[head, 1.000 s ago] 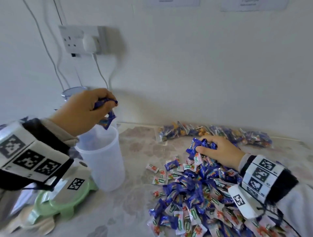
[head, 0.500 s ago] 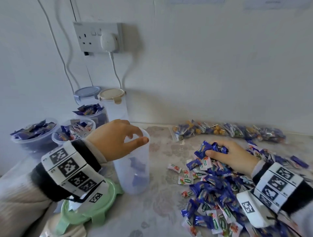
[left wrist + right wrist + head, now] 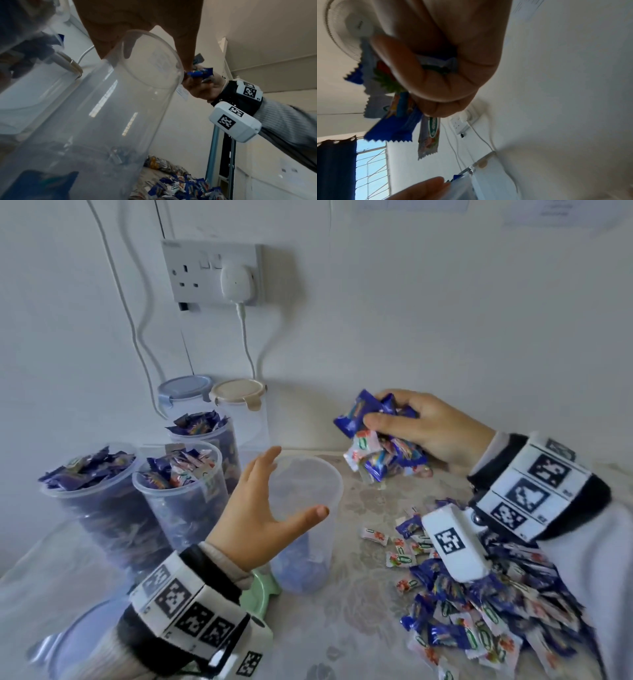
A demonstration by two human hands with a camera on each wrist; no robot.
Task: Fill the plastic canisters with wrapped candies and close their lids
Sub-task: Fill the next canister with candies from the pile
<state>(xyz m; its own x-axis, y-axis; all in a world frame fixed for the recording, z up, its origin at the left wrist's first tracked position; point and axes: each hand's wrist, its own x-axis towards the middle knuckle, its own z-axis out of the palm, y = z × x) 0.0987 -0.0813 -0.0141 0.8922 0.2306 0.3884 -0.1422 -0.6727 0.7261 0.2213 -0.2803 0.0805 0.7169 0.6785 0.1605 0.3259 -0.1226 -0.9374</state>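
A clear plastic canister (image 3: 308, 494) stands open on the table with a few blue candies on its bottom (image 3: 301, 570). My left hand (image 3: 294, 484) is spread against its left side near the rim, fingers straight and thumb across the front, holding nothing. My right hand (image 3: 380, 414) grips a handful of wrapped candies (image 3: 380, 453), blue and white, in the air just right of the rim. In the left wrist view the canister (image 3: 120, 108) fills the frame, with my right hand (image 3: 202, 86) beyond it. In the right wrist view the candies (image 3: 393, 121) hang from my fist.
A big candy pile (image 3: 479, 611) covers the table at the right. Three filled lidless canisters (image 3: 181, 491) stand at the left. Behind them are two lidded ones, blue (image 3: 185, 388) and beige (image 3: 239, 392). A green lid (image 3: 260, 590) lies under my left wrist. A wall socket (image 3: 212, 272) has cables hanging from it.
My left hand dropped its candies into the canister and now lies spread beside it. My right hand lifted a handful off the pile, up and left toward the canister.
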